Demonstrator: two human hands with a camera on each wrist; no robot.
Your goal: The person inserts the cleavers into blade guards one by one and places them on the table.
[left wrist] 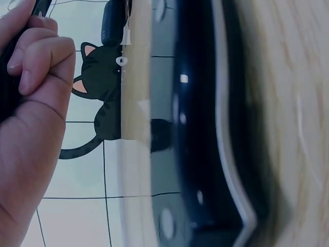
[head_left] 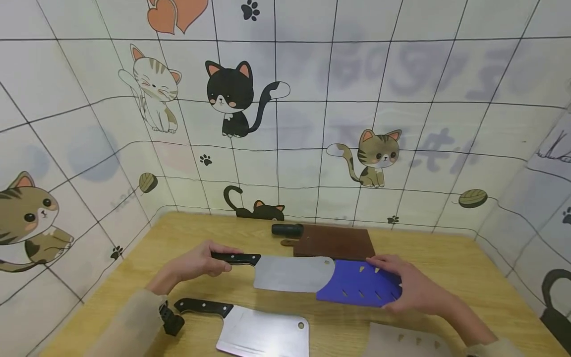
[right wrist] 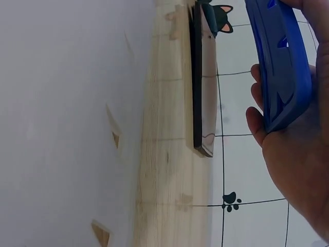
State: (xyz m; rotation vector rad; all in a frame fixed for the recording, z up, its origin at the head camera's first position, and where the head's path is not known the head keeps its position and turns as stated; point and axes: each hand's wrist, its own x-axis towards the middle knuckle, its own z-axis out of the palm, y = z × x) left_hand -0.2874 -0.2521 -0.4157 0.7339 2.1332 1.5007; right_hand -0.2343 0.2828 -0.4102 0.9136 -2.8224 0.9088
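My left hand (head_left: 196,264) grips the black riveted handle of a cleaver (head_left: 285,273), its wide blade pointing right, held over the table. A blue slotted blade sheath (head_left: 357,290) is pinched at its right end by my right hand (head_left: 417,287), thumb below and fingers above. The blade's end meets the sheath's curved left edge in the head view; how far it reaches inside is hidden. In the right wrist view, fingers and palm wrap the blue sheath (right wrist: 282,62). Below the left hand lies a second cleaver (head_left: 263,329) with a black handle.
A pale slotted sheath (head_left: 403,342) lies at the front right of the wooden table (head_left: 450,263). At the back lies a brown rectangular piece (head_left: 334,241) beside a dark handle (head_left: 287,230). Cat-printed tile walls (head_left: 303,163) enclose the table's back and sides.
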